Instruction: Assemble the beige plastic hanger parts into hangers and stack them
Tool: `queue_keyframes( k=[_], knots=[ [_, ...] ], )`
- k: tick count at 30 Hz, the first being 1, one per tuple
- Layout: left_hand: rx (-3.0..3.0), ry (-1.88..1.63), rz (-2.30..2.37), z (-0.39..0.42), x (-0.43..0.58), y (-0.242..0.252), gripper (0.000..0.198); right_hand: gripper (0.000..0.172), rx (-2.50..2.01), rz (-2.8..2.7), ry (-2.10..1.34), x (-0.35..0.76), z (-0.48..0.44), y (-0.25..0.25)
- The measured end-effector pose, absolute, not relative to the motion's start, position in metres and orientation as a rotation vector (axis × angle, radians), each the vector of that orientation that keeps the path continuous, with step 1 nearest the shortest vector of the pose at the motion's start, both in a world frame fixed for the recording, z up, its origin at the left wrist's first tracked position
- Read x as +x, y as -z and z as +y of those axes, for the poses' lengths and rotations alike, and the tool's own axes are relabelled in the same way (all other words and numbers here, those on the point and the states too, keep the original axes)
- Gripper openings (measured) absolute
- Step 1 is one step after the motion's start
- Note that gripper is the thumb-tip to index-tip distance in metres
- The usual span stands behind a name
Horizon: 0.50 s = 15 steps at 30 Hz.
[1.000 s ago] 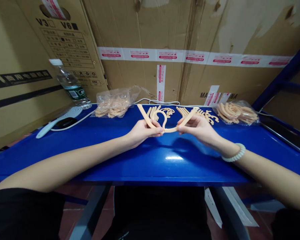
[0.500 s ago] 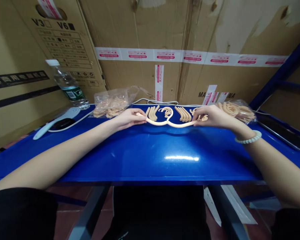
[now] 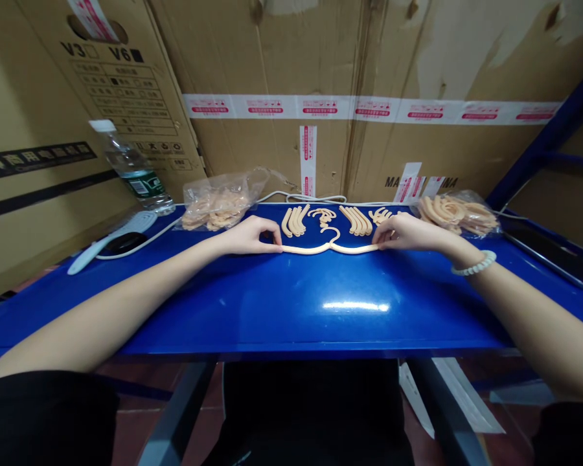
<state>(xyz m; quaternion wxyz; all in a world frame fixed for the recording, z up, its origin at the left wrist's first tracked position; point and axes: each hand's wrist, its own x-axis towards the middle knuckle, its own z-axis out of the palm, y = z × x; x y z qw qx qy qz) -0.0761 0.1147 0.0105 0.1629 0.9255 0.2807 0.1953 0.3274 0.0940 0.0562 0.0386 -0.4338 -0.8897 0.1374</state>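
A cream-coloured clothes hanger point(image 3: 307, 250) with a curved hook lies low over the blue table, its hook toward the back. Its left end is pinched between the thumb and fingers of my left hand point(image 3: 255, 235). At the opposite end, my right hand point(image 3: 399, 233) grips the other arm of the hanger in the same way. Just behind it are a left group of hanger arms point(image 3: 296, 221), a right group of hanger arms point(image 3: 356, 221) and a small pile of hooks point(image 3: 322, 214). More small curved pieces point(image 3: 379, 215) sit partly hidden behind my right hand.
Plastic bags of pale parts stand at left point(image 3: 216, 204) and right point(image 3: 459, 213). Farther left are a water bottle point(image 3: 143, 181), a light-blue hairbrush point(image 3: 111, 238) and a black oval object point(image 3: 125, 241). A dark phone-like slab point(image 3: 556, 254) lies at right. Cardboard point(image 3: 272, 149) backs the blue table point(image 3: 291, 310).
Both hands have lowered the hanger toward the tabletop and slightly nearer me. Its hook has tipped down toward the back. My left fingers have curled more at their end.
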Motion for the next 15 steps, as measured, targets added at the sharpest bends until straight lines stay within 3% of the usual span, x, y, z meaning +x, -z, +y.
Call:
queue_keyframes(
  k=[9,15],
  knots=[
    [2.658,-0.809,0.836,0.120,-0.071,0.009,0.022,0.017,-1.462,-2.654,-0.039,0.319,0.093,-0.046],
    [2.721,-0.925,0.786,0.120,-0.067,0.017,0.023,0.016,-1.491,-2.694,0.009,0.313,0.088,-0.048]
  ],
)
